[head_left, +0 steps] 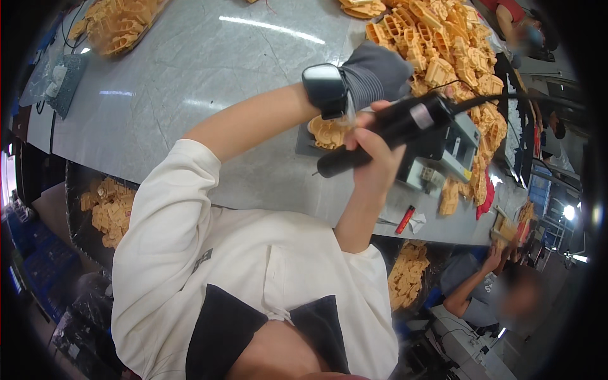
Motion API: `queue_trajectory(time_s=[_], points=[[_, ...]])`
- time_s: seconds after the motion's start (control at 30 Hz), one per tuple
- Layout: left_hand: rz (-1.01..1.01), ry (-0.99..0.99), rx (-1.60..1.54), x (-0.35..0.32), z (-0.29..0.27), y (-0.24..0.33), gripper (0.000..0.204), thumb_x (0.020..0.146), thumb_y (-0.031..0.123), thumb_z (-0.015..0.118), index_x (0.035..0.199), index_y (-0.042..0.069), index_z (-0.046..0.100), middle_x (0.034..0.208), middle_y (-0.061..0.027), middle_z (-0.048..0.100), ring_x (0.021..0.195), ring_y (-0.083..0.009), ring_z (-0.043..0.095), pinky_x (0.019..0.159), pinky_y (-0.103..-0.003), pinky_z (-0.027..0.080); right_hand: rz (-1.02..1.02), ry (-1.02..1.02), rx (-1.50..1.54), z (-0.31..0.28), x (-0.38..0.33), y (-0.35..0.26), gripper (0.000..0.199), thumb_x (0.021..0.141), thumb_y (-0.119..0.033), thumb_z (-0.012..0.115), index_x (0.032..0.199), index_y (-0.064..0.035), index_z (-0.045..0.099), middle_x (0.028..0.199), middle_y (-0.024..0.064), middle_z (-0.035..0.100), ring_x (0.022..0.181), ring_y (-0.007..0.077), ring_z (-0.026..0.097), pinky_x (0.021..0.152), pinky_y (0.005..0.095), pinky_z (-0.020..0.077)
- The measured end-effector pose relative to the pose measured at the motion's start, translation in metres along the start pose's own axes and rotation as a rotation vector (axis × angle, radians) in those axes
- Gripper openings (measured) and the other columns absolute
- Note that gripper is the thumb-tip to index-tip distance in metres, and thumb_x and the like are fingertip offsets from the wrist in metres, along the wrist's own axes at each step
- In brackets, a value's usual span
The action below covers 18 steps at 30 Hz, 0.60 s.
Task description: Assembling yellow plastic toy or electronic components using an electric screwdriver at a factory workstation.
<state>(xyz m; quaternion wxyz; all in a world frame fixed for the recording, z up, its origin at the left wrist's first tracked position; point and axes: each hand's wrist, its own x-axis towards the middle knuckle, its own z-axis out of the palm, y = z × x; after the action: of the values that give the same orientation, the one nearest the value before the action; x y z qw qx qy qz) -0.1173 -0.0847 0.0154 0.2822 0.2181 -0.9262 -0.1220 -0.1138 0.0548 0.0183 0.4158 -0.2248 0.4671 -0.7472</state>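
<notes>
My left hand (380, 71), in a grey glove, reaches to the edge of a big heap of orange plastic parts (437, 38). Its fingers are blurred, and I cannot make out whether they grip a part. Bare-skinned, my right hand (379, 149) is wrapped round a black electric screwdriver (392, 126). The tool lies tilted across the space above the table, its thin bit toward the lower left and its cord leaving at the upper right. Below my left wrist, one orange part (328, 132) rests on a dark flat plate, partly hidden by my right hand.
A grey metal device (453, 155) stands right of the screwdriver. A red pen-like object (405, 219) lies near the front edge of the grey table (253, 69). Another orange heap (120, 28) sits far left; bins of orange parts (111, 212) flank me. A co-worker (481, 285) sits at right.
</notes>
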Motion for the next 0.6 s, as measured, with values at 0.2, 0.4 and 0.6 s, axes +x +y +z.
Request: queue_trajectory(time_s=[0.2,0.4,0.6], points=[[-0.323,0.035,-0.546,-0.050,-0.054,-0.056,0.039,0.084,0.035,0.056,0.060,0.004,0.058,0.048,0.0018,0.041,0.045,-0.0060,0.036,0.043,-0.025,0.030,-0.454,0.023,-0.036,-0.069,-0.079,-0.067,0.047,0.067,-0.007,0.054,0.112,-0.0011,0.042,0.071,0.0076,0.054,0.042,0.0156,0.043,0.045,0.0298,0.0382],[-0.130,-0.274,-0.183,-0.099,-0.102,-0.008,0.057,0.073,0.043,0.064,0.119,0.013,0.048,0.113,-0.0078,0.053,0.089,-0.0192,0.052,0.078,-0.033,0.043,-0.579,0.464,-0.178,-0.126,-0.116,-0.087,0.041,0.071,-0.007,0.052,0.111,-0.0014,0.043,0.063,0.0036,0.042,0.052,0.0139,0.043,0.056,0.0282,0.0349],[0.049,-0.304,-0.150,-0.099,0.002,0.030,0.063,0.073,0.043,0.061,0.124,0.012,0.042,0.129,-0.0165,0.038,0.121,-0.0300,0.032,0.103,-0.046,0.022,-0.798,0.613,-0.299,-0.131,-0.088,-0.120,0.036,0.075,-0.008,0.052,0.110,-0.0036,0.043,0.065,0.0031,0.042,0.056,0.0143,0.042,0.059,0.0293,0.0358]])
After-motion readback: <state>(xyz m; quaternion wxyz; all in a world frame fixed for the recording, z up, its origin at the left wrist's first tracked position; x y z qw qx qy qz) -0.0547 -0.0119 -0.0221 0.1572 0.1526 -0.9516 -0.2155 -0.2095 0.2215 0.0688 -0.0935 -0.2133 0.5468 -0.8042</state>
